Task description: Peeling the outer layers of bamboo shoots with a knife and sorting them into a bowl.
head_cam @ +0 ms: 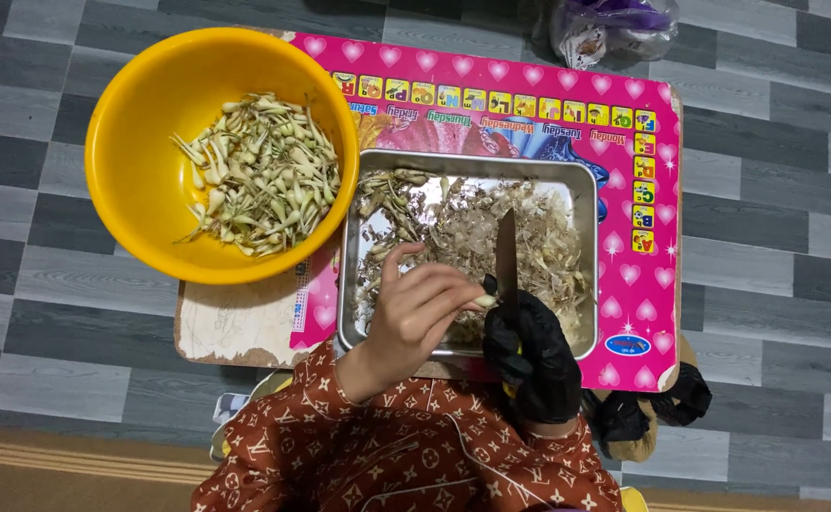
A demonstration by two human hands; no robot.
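Two hands over one steel tray (581,190): bare left hand (414,313) pinches a small pale bulb (484,301); gloved right hand (529,356) grips one knife (507,256). One yellow bowl (140,180) alongside; knife handle hidden.

— What sort of place is this?

— A home, with food being prepared on the floor. The grey wood-look plank floor (776,284) carries a low pink children's board printed with hearts (638,313).

— Anything else domestic?

— A round yellow plastic bowl of trimmed pale stems (140,180), a rectangular steel tray of peelings (581,190), and someone in patterned rust-brown pyjamas (406,455).
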